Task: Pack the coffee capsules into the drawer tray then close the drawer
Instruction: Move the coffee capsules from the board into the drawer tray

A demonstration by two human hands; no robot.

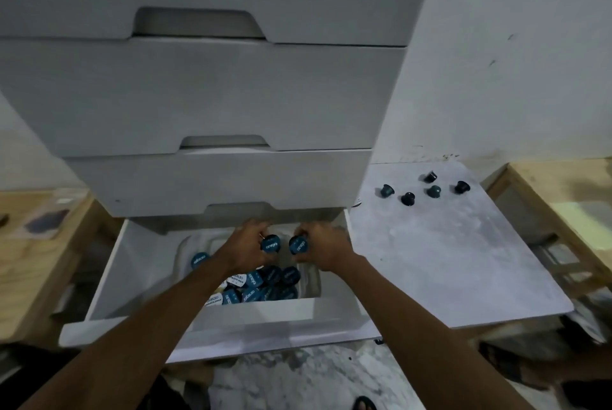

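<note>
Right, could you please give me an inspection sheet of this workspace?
Surface: white board right of the drawer, loose capsules on it.
Job's things: drawer open; tray inside holds a capsule pile.
Clutter: blurred dark items on the left bench.
Hands: left hand grips one capsule, right hand a second capsule, both above the tray.
Cables: nothing seen.
Surroundings: closed drawers above, white wall, right bench.

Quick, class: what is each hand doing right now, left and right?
Left hand: holds a blue capsule over the tray.
Right hand: holds a second blue capsule beside it.
</note>
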